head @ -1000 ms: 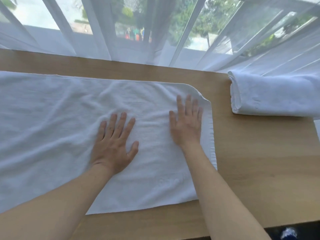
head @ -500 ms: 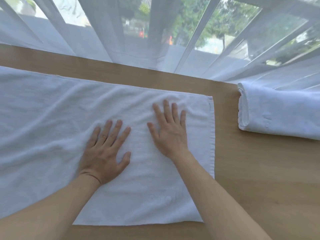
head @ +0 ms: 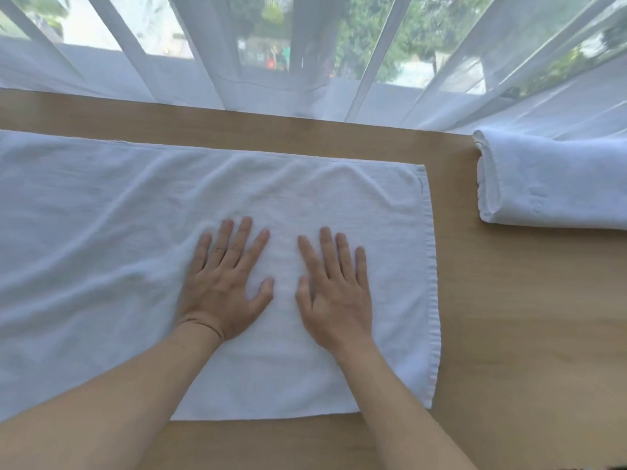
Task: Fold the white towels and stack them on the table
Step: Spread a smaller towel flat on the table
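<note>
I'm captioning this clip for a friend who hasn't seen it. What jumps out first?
Two bare hands, left hand and right hand, press flat, side by side, on a white towel spread across the wooden table. At the far right lies a folded towel, apart from the spread one, before sheer curtains.

No readable text anywhere in view.

The spread white towel shows a faint raised mark near its near edge, between the forearms, but it is too blurred to make out as letters. The folded towel at the far right carries small creases or marks that cannot be read either. Nothing on the wooden table or the sheer curtain bears a label, number or sign.
</note>
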Demonstrator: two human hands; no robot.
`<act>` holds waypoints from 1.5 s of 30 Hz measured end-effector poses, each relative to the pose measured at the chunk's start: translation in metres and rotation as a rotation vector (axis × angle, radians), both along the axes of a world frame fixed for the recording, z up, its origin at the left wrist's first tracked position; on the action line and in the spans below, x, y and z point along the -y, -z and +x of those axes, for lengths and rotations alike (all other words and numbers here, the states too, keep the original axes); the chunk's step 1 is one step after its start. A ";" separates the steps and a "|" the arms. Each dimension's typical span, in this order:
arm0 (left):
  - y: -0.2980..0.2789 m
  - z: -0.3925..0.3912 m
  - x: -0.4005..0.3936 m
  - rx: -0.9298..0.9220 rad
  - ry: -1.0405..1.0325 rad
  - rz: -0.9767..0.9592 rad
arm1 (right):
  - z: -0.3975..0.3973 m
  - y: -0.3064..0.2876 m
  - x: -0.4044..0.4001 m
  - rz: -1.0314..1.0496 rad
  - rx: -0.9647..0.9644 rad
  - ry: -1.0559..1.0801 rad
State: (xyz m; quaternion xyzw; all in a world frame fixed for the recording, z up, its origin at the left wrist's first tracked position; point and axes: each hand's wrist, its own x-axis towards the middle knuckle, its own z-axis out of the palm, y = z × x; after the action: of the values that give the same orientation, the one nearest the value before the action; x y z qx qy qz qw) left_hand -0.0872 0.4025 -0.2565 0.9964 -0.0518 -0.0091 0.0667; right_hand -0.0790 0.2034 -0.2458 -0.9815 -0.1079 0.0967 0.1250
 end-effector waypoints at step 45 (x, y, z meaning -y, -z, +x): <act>-0.008 -0.095 -0.129 -0.111 -0.062 -0.150 | -0.089 0.005 -0.179 0.060 -0.013 0.160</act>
State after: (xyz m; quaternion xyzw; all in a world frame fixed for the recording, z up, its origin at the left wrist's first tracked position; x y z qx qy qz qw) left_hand -0.1826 0.5315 -0.2489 0.9877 -0.0177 -0.0583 0.1443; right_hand -0.1683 0.3829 -0.2508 -0.9822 -0.0311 0.0894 0.1621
